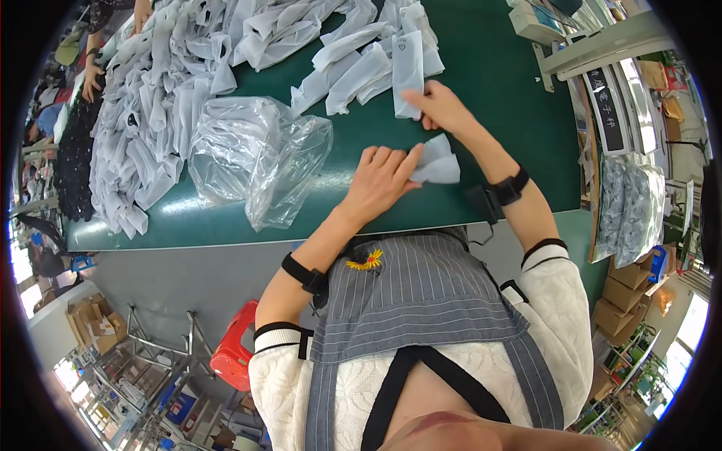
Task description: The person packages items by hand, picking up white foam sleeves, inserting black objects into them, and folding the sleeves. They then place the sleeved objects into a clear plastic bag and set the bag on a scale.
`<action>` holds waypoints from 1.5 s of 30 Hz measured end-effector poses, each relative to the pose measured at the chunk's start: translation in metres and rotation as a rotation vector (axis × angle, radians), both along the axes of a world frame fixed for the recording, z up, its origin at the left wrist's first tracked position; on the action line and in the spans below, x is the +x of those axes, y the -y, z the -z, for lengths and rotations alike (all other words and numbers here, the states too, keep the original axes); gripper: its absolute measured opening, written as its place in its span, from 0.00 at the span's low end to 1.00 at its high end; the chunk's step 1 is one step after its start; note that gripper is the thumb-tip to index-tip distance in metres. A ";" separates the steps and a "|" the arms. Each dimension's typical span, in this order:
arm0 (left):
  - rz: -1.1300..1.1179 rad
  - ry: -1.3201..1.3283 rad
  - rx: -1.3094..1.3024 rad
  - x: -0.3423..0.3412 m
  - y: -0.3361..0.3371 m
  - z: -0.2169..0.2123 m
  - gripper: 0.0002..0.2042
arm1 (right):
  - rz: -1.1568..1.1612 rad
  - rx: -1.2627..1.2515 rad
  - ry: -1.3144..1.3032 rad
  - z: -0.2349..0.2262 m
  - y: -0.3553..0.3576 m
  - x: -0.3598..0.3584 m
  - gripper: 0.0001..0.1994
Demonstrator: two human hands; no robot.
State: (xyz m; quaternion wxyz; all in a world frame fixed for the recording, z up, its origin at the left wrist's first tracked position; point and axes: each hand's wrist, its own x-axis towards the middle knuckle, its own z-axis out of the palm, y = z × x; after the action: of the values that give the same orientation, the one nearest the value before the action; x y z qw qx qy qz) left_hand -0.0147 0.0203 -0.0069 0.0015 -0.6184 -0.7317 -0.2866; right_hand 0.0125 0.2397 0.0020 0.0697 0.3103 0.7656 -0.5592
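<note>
My left hand [380,180] is closed on a short, folded frosted plastic bag [440,167] just above the green table near its front edge. Farther out, my right hand [445,110] has its fingers on the near end of a long, narrow frosted bag [408,64]. That bag lies over a loose group of similar frosted bags [362,74]. What is inside the bags cannot be made out. Left of my left hand sits a big crumpled clear plastic bag [259,154].
A large heap of frosted bags [162,113] covers the table's left side, beside black fabric [81,161]. A co-worker's hand [92,81] is at the far left. A scale-like device [535,21] stands far right. A red stool [235,346] is below the table edge.
</note>
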 end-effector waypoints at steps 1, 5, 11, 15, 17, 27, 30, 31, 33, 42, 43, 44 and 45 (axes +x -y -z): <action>-0.004 0.026 -0.051 0.002 0.001 0.002 0.19 | -0.001 0.005 -0.006 0.003 -0.001 0.000 0.17; -0.024 0.029 -0.100 0.010 0.018 0.001 0.21 | -0.219 0.347 -0.148 0.010 0.001 0.030 0.11; -0.076 -0.241 0.021 0.011 0.032 -0.010 0.20 | -0.563 0.959 -0.089 -0.021 0.049 0.078 0.08; -0.142 -0.166 -0.027 0.007 0.025 -0.012 0.19 | -0.761 1.103 -0.127 -0.032 0.054 0.072 0.08; -0.148 -0.126 -0.023 0.002 0.026 -0.008 0.20 | -0.876 1.131 -0.118 -0.041 0.048 0.061 0.10; -0.093 -0.078 0.028 -0.003 0.019 0.005 0.26 | -0.672 1.104 -0.724 -0.020 0.070 -0.075 0.11; -0.107 0.024 -0.006 -0.001 0.017 0.004 0.27 | -0.762 1.058 -0.673 -0.020 0.067 -0.082 0.10; -0.111 0.081 -0.021 -0.001 0.016 0.004 0.28 | -0.613 1.033 -0.702 -0.023 0.053 -0.074 0.08; -0.150 0.102 -0.040 0.005 0.023 0.005 0.29 | -0.345 0.730 -0.696 -0.068 0.046 -0.050 0.05; -0.012 0.040 -0.083 -0.016 0.017 -0.021 0.31 | -0.084 -0.110 -0.105 -0.009 0.016 0.058 0.06; 0.007 0.017 -0.069 -0.020 0.015 -0.022 0.31 | -0.116 -0.133 -0.043 -0.009 0.015 0.060 0.07; 0.011 0.017 -0.070 -0.022 0.015 -0.020 0.31 | -0.112 -0.133 -0.043 -0.010 0.014 0.060 0.07; 0.035 0.033 -0.082 -0.025 0.015 -0.017 0.31 | -0.122 -0.326 0.046 -0.010 0.013 0.056 0.07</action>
State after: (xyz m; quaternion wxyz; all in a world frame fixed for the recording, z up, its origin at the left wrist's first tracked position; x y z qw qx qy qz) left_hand -0.0392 0.0052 0.0097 -0.0410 -0.6259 -0.7317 -0.2668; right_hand 0.0686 0.2271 0.0122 0.1705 0.2605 0.6805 -0.6633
